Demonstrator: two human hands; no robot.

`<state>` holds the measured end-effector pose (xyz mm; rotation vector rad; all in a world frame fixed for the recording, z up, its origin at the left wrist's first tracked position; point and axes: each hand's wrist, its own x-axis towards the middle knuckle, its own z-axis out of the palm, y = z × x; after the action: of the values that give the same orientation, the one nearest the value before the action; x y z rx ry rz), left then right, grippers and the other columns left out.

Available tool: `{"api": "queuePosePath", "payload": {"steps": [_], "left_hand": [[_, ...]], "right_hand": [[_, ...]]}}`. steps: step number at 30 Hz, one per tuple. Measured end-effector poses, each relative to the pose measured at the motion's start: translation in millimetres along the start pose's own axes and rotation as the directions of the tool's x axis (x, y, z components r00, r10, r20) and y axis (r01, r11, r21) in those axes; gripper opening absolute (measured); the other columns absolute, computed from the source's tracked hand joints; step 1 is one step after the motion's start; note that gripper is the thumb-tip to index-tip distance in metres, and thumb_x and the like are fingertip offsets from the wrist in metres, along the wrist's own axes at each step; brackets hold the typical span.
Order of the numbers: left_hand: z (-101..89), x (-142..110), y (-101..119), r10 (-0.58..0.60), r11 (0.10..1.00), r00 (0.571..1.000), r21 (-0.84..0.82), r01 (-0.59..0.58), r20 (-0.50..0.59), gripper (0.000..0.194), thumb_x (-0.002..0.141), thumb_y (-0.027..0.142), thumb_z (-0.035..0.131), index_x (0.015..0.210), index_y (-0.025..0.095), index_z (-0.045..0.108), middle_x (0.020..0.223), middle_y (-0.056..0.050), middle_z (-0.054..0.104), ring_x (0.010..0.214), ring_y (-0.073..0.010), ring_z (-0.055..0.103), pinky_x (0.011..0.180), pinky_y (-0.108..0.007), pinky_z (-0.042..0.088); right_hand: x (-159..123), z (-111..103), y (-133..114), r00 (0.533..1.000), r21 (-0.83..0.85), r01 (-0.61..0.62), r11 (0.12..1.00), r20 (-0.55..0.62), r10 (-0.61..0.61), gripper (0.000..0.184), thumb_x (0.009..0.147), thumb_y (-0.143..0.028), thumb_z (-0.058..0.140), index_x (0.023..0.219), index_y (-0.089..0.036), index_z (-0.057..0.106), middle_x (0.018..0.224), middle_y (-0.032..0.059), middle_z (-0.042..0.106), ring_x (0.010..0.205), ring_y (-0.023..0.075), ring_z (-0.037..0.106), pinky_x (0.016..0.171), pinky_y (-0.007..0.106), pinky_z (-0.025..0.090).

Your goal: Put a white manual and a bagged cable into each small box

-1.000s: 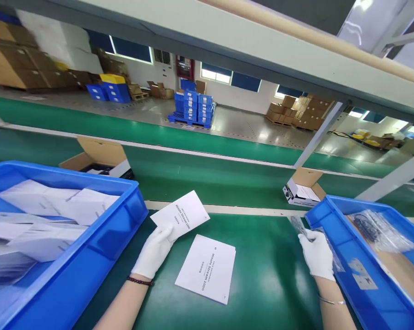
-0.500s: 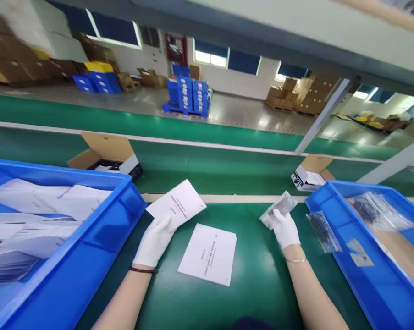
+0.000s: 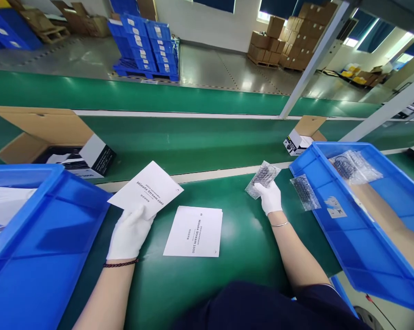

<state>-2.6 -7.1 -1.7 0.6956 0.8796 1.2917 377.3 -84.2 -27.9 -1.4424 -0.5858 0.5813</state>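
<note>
White-gloved, my left hand (image 3: 130, 233) is closed on the lower edge of a white printed manual (image 3: 146, 188), raised above the green work surface with its title facing up. Another manual (image 3: 195, 231) lies flat on the surface between my hands. My right hand (image 3: 270, 197), gloved too, is shut on a clear bubble-wrap packet (image 3: 262, 178); what the packet contains cannot be made out. A second bubble-wrap packet (image 3: 305, 191) lies just right of that hand, against the right-hand bin.
A blue bin (image 3: 72, 229) with white papers stands at left. On the right, a blue bin (image 3: 333, 215) holds plastic-bagged parts and cardboard. Beyond a pale edge strip sit an open carton (image 3: 55, 133) and a smaller open carton (image 3: 301, 137) on green belt. A slanted metal post (image 3: 317, 59) rises behind.
The camera view has turned right and tilted down, so everything sits further left and higher. Both hands keep their hold on the manual and the packet; the manual's title now reads more clearly.
</note>
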Motion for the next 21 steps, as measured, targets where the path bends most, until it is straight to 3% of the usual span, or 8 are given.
{"api": "queuePosePath", "payload": {"steps": [5, 10, 12, 14, 16, 18, 21], "left_hand": [[-1.2, 1.8, -1.4, -0.001, 1.0, 1.0, 0.009, 0.001, 0.025, 0.054, 0.078, 0.02, 0.072, 0.13, 0.028, 0.063, 0.147, -0.003, 0.051, 0.14, -0.0265, 0.043, 0.101, -0.032, 0.054], [-6.2, 5.2, -6.7, 0.008, 1.0, 1.0, -0.013, -0.007, 0.003, 0.052, 0.071, 0.021, 0.08, 0.122, 0.024, 0.067, 0.145, -0.008, 0.053, 0.138, -0.0306, 0.045, 0.105, -0.038, 0.051], [-9.2, 5.4, -10.4, -0.007, 1.0, 1.0, -0.027, 0.007, 0.004, 0.05, 0.068, 0.022, 0.083, 0.116, 0.021, 0.069, 0.143, -0.011, 0.055, 0.137, -0.034, 0.045, 0.11, -0.044, 0.046], [-13.0, 7.5, -13.6, -0.04, 0.998, 0.997, -0.043, 0.043, 0.073, 0.05, 0.07, 0.023, 0.083, 0.117, 0.02, 0.068, 0.14, -0.014, 0.056, 0.135, -0.0361, 0.047, 0.112, -0.049, 0.042], [-17.6, 11.6, -15.3, -0.049, 0.996, 0.995, -0.076, 0.055, 0.085, 0.05, 0.071, 0.024, 0.082, 0.119, 0.017, 0.066, 0.136, -0.016, 0.059, 0.13, -0.0362, 0.052, 0.112, -0.051, 0.042], [-22.1, 15.0, -15.6, -0.06, 0.993, 0.994, -0.099, 0.07, 0.096, 0.049, 0.073, 0.025, 0.081, 0.119, 0.014, 0.066, 0.133, -0.017, 0.061, 0.127, -0.0359, 0.055, 0.11, -0.051, 0.043], [-26.7, 15.9, -14.2, -0.091, 0.985, 0.986, -0.136, 0.11, 0.138, 0.046, 0.075, 0.024, 0.079, 0.117, 0.012, 0.066, 0.13, -0.018, 0.063, 0.126, -0.035, 0.056, 0.108, -0.048, 0.045]], "right_hand": [[1.0, 2.2, -3.9, 1.0, 0.089, -0.031, 0.996, 0.007, 0.03, 0.057, 0.061, -0.032, 0.084, 0.112, -0.014, 0.065, 0.11, 0.0081, 0.072, 0.102, 0.0251, 0.066, 0.098, 0.043, 0.05], [-10.3, 5.1, -13.4, 0.998, 0.117, -0.051, 0.992, 0.027, 0.049, 0.052, 0.068, -0.042, 0.077, 0.11, -0.014, 0.064, 0.113, 0.0094, 0.07, 0.105, 0.0261, 0.065, 0.096, 0.042, 0.051], [-18.3, 5.6, -17.9, 0.992, 0.082, -0.103, 0.991, 0.086, 0.096, 0.054, 0.067, -0.042, 0.077, 0.111, -0.015, 0.064, 0.111, 0.0081, 0.07, 0.101, 0.0264, 0.066, 0.093, 0.043, 0.052], [-21.0, 9.4, -24.0, 0.964, -0.04, -0.128, 0.991, 0.23, 0.134, 0.055, 0.066, -0.041, 0.076, 0.114, -0.017, 0.063, 0.113, 0.0074, 0.07, 0.101, 0.0279, 0.066, 0.093, 0.044, 0.051], [-17.6, 21.4, -35.3, 0.901, -0.318, 0.002, 0.948, 0.411, 0.136, 0.05, 0.069, -0.042, 0.073, 0.112, -0.018, 0.066, 0.111, 0.0084, 0.071, 0.102, 0.0309, 0.065, 0.093, 0.047, 0.05], [-13.3, 44.2, -54.4, 0.817, -0.532, 0.311, 0.787, 0.573, 0.064, 0.041, 0.075, -0.042, 0.066, 0.109, -0.019, 0.069, 0.107, 0.01, 0.071, 0.101, 0.033, 0.064, 0.093, 0.05, 0.049], [-14.0, 96.4, -92.1, 0.659, -0.525, 0.666, 0.53, 0.747, -0.087, 0.041, 0.081, -0.037, 0.059, 0.117, -0.02, 0.068, 0.112, 0.0106, 0.07, 0.103, 0.0318, 0.064, 0.091, 0.046, 0.051]]}}
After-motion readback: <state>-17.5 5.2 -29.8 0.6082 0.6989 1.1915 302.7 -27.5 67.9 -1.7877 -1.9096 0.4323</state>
